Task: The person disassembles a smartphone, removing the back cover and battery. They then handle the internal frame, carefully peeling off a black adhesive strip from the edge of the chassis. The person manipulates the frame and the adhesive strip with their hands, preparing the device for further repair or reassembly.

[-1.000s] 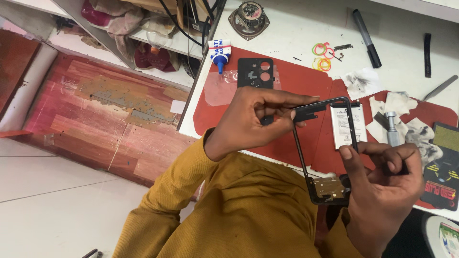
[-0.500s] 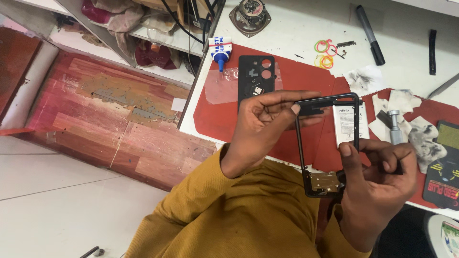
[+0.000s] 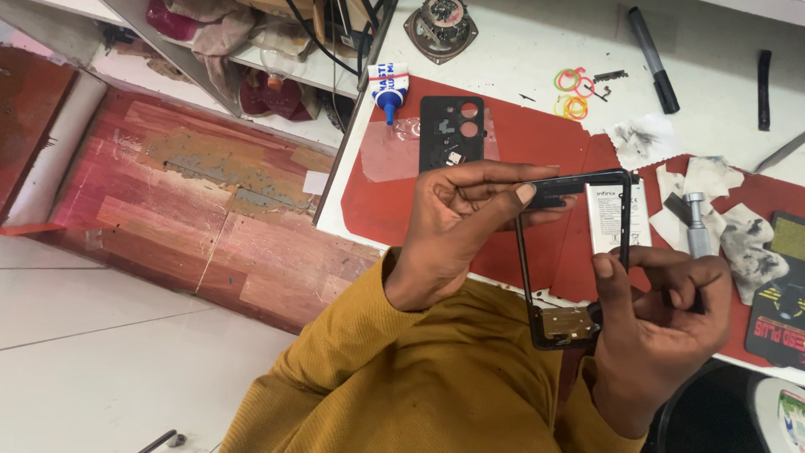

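I hold a black phone frame (image 3: 621, 218), an open rectangle with a small gold circuit part at its lower end, up over the red mat (image 3: 537, 138). My left hand (image 3: 457, 231) pinches the frame's top edge between thumb and fingers. My right hand (image 3: 662, 315) grips the lower right side, its thumb lying along the right rail. Through the frame I see a white phone battery (image 3: 610, 220) lying on the mat. Both arms wear mustard-yellow sleeves.
On the mat lie a black camera cover plate (image 3: 451, 134), a clear film, a blue-capped glue tube (image 3: 387, 88), dirty tissues (image 3: 742, 231) and a small metal tool (image 3: 696, 225). Coloured rubber bands (image 3: 572, 92), a black marker (image 3: 654, 59) and a speaker (image 3: 440, 25) sit on the white table. Wooden floor lies left.
The view has shifted slightly and the frame sits a little higher and more upright between my hands. My right thumb has slid up along the right rail. Both grips remain.
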